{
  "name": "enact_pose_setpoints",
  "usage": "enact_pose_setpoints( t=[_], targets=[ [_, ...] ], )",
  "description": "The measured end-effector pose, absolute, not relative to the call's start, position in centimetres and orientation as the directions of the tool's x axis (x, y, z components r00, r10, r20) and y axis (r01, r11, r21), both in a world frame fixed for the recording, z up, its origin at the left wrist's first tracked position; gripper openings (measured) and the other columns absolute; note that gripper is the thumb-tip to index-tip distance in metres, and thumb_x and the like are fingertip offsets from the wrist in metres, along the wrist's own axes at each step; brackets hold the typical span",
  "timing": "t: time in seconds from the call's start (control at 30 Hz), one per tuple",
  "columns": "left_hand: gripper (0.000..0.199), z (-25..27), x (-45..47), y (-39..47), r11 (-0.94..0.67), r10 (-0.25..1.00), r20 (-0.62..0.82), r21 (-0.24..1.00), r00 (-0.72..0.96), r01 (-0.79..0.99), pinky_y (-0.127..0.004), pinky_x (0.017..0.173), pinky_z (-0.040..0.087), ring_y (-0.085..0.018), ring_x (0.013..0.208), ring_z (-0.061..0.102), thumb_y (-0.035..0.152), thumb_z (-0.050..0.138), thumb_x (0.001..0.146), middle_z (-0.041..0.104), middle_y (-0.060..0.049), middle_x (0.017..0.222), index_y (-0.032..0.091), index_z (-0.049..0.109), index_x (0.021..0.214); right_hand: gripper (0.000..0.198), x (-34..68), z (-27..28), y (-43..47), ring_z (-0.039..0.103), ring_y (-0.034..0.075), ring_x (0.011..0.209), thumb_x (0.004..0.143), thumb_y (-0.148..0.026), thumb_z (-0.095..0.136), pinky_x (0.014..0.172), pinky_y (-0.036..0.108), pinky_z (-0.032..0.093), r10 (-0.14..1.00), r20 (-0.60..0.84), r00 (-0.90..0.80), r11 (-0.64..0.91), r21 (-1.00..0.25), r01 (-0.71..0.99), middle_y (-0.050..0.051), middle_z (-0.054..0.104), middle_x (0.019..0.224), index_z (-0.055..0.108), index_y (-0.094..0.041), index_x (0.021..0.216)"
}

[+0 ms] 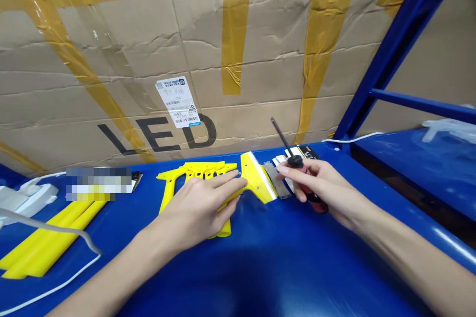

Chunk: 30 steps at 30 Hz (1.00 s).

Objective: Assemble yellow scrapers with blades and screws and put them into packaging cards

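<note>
My left hand (206, 203) is closed around the handle of a yellow scraper (256, 176), whose wide head points right and carries a pale strip along its edge. Part of the handle is hidden under my fingers. In my right hand (316, 181) is a screwdriver (282, 136) with a red and black grip, its metal shaft slanting up and left. Thin grey metal blades (277, 181) lie between the scraper head and my right fingertips; whether the fingers touch them I cannot tell. Behind my left hand, several yellow plastic scraper parts (171, 183) stand in a row.
Yellow tubes (55, 237) lie at the left on the blue shelf (260, 272). A white cable (67, 282) curves near them, beside a white plastic object (33, 200). Behind rises a large taped cardboard box (271, 34). A blue metal post (379, 74) stands at the right.
</note>
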<state>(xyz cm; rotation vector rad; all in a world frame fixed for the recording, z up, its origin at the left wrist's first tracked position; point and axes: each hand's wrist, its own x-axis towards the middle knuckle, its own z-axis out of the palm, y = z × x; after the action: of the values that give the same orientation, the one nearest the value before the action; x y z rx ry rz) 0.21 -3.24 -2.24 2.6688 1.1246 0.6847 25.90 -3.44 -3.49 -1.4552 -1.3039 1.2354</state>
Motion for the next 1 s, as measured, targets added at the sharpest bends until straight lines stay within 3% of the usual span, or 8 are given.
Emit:
enact_pose_setpoints(
  t=[0.1,0.23,0.37,0.5,0.8,0.9,1.0],
  targets=[
    [0.025,-1.9,0.2,-3.3,-0.732,0.681,0.347,0.326,0.645,0.598,-0.036,0.082,0.057,-0.026,0.097,0.074,0.026,0.057,0.094,0.078,-0.007,0.107,0.030,0.072,0.113,0.037,24.8,-3.6,-3.6,0.033,0.007,0.036,0.077,-0.052,0.075,0.030,0.018,0.022,0.978,-0.164,-0.127,-0.125,-0.956,0.267,-0.004,0.054,0.045,0.060,-0.019,0.068],
    [0.023,-1.7,0.1,-3.3,-0.790,0.613,0.366,0.258,0.700,0.557,-0.026,0.066,0.053,-0.021,0.080,0.074,0.023,0.055,0.096,0.078,-0.005,0.092,0.029,0.071,0.110,0.037,24.1,-3.6,-3.4,0.037,0.006,0.038,0.075,-0.047,0.079,0.033,0.019,0.023,0.972,-0.111,-0.205,-0.052,-0.961,0.272,-0.003,0.055,0.046,0.058,-0.018,0.063],
    [0.024,-1.3,-0.4,-3.0,-0.835,0.530,0.355,0.058,0.770,0.547,-0.021,0.057,0.045,-0.016,0.069,0.071,0.019,0.050,0.098,0.077,-0.003,0.089,0.026,0.067,0.114,0.036,23.8,-3.5,-3.2,0.043,0.006,0.042,0.071,-0.040,0.083,0.040,0.020,0.029,0.980,-0.011,-0.197,0.045,-0.960,0.277,-0.003,0.056,0.046,0.058,-0.017,0.059],
    [0.021,-0.2,-1.5,-2.4,-0.819,0.479,0.396,-0.119,0.783,0.561,-0.022,0.057,0.043,-0.015,0.068,0.070,0.022,0.050,0.100,0.077,-0.001,0.089,0.025,0.062,0.118,0.036,23.3,-2.5,-3.0,0.041,0.006,0.041,0.068,-0.040,0.084,0.041,0.021,0.028,0.983,0.020,-0.181,0.067,-0.963,0.260,-0.005,0.054,0.046,0.058,-0.018,0.059],
    [0.027,2.6,-4.1,-1.6,-0.742,0.558,0.428,-0.128,0.711,0.658,-0.028,0.057,0.042,-0.018,0.065,0.069,0.033,0.059,0.097,0.076,-0.001,0.086,0.020,0.059,0.121,0.035,20.8,0.4,-1.6,0.036,0.004,0.035,0.064,-0.037,0.088,0.034,0.020,0.024,0.975,0.078,-0.209,0.117,-0.977,0.178,-0.007,0.051,0.044,0.058,-0.018,0.062],
    [0.024,2.7,-4.8,-1.3,-0.683,0.642,0.333,-0.163,0.691,0.712,-0.029,0.057,0.041,-0.021,0.066,0.069,0.031,0.059,0.096,0.074,-0.003,0.083,0.020,0.061,0.117,0.037,21.0,-0.4,-1.3,0.034,0.003,0.033,0.065,-0.039,0.088,0.033,0.020,0.022,0.979,0.040,-0.198,0.075,-0.982,0.174,-0.007,0.051,0.044,0.058,-0.018,0.062],
    [0.022,2.7,-6.0,-0.8,-0.559,0.774,0.224,-0.198,0.592,0.805,-0.031,0.059,0.042,-0.025,0.072,0.070,0.030,0.058,0.095,0.074,-0.005,0.083,0.021,0.062,0.114,0.040,22.4,-2.0,-1.0,0.035,0.004,0.033,0.067,-0.046,0.086,0.033,0.020,0.022,0.996,-0.026,-0.084,-0.012,-0.986,0.169,-0.006,0.052,0.044,0.057,-0.018,0.063]
  ],
)
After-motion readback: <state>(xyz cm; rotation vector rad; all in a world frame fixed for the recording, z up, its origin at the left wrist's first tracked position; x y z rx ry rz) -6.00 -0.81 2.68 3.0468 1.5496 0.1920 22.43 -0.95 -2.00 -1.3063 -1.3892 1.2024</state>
